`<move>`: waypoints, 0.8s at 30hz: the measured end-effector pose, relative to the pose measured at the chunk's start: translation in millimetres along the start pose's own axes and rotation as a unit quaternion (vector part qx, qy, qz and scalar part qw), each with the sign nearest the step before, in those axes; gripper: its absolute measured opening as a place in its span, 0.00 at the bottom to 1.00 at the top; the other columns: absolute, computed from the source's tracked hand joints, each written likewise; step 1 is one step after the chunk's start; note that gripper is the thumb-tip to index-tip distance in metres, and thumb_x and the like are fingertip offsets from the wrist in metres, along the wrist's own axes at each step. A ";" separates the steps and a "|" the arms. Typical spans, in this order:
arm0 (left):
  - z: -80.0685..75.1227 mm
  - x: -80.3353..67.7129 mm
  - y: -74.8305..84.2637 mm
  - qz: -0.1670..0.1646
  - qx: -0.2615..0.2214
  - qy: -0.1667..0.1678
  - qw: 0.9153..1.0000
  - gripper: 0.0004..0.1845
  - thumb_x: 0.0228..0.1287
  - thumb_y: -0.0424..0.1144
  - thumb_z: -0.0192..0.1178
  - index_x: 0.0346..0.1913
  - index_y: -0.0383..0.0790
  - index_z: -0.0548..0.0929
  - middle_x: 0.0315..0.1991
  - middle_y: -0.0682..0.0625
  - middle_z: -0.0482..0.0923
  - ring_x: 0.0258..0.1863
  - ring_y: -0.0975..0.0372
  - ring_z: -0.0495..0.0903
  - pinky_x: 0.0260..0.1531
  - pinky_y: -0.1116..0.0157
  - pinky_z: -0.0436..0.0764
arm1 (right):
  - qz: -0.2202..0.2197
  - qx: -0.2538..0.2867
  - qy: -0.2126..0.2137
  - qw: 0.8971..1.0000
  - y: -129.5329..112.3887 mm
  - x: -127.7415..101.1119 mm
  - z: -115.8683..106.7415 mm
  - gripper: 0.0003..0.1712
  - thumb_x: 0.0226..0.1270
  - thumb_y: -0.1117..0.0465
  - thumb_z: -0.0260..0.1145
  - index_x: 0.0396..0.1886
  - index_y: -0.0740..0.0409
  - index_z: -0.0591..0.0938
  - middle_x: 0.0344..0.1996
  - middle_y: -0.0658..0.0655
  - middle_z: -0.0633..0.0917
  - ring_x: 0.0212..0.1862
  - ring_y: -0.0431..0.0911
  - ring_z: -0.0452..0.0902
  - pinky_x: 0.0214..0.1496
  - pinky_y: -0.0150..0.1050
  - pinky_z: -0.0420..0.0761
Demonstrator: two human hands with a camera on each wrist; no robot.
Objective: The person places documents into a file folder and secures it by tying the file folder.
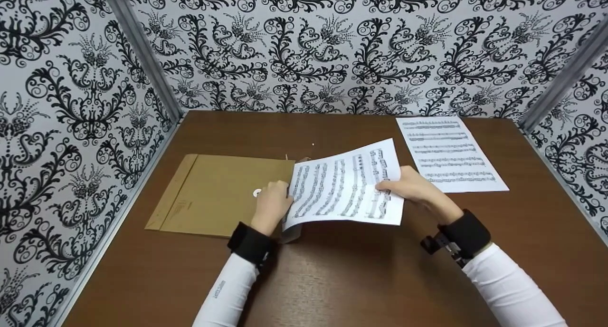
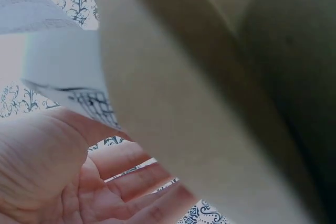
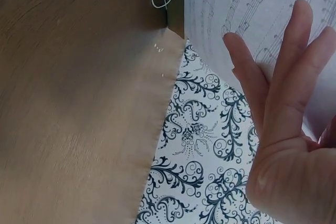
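Between both hands, a sheet of music point(image 1: 344, 184) is being held just above the brown table point(image 1: 361, 270). The right hand point(image 1: 413, 187) is pinching its right edge, fingers point(image 3: 283, 85) lying straight against the underside. The left hand point(image 1: 271, 204) is holding the sheet's left edge at the mouth of a brown envelope point(image 1: 218, 194), though its exact hold cannot be told. Well apart, a second music sheet point(image 1: 449, 153) is lying flat near the patterned wall point(image 1: 332, 46).

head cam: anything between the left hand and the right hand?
Yes: the sheet music page spans the gap, the left hand at its left edge and the right hand at its right. Shows in the head view.
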State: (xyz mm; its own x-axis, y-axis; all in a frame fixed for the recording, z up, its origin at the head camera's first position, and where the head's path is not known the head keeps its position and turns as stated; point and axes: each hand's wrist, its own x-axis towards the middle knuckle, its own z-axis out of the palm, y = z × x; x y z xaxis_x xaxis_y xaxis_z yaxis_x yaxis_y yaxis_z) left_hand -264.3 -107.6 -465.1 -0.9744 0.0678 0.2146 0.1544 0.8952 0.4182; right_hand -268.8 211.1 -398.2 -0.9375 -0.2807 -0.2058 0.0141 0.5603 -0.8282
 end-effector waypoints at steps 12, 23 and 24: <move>-0.9 1.4 -3.0 0.005 0.006 0.002 1.000 0.05 0.57 0.32 0.66 0.27 0.33 0.84 0.32 0.36 0.89 0.31 0.44 0.87 0.28 0.48 0.82 | 0.002 0.036 0.021 0.999 20.9 12.8 8.7 0.26 0.71 0.61 0.64 0.61 0.77 0.77 0.31 0.54 0.90 0.26 0.37 0.87 0.30 0.30 0.86; -5.0 2.9 -4.7 0.007 0.004 -0.013 1.000 0.05 0.58 0.34 0.66 0.29 0.34 0.86 0.35 0.37 0.89 0.33 0.42 0.88 0.29 0.48 0.80 | 0.033 0.150 0.009 0.988 42.3 24.1 15.7 0.28 0.74 0.62 0.62 0.65 0.78 0.72 0.28 0.44 0.88 0.28 0.36 0.88 0.32 0.30 0.87; -5.5 3.2 -5.1 0.008 0.002 -0.014 1.000 0.05 0.58 0.34 0.66 0.29 0.34 0.86 0.35 0.36 0.89 0.33 0.42 0.88 0.29 0.48 0.80 | 0.034 0.149 0.009 0.988 43.1 24.9 15.6 0.28 0.74 0.62 0.62 0.65 0.78 0.72 0.27 0.44 0.88 0.28 0.36 0.87 0.32 0.29 0.87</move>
State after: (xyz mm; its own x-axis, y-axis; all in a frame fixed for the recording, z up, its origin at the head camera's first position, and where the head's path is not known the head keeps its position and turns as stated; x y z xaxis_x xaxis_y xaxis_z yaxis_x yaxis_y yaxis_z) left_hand -267.3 -114.3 -461.7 -0.9761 0.0941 0.1957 0.1689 0.8954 0.4121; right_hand -286.2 216.1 -447.1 -0.9367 -0.2353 -0.2592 0.1764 0.3222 -0.9301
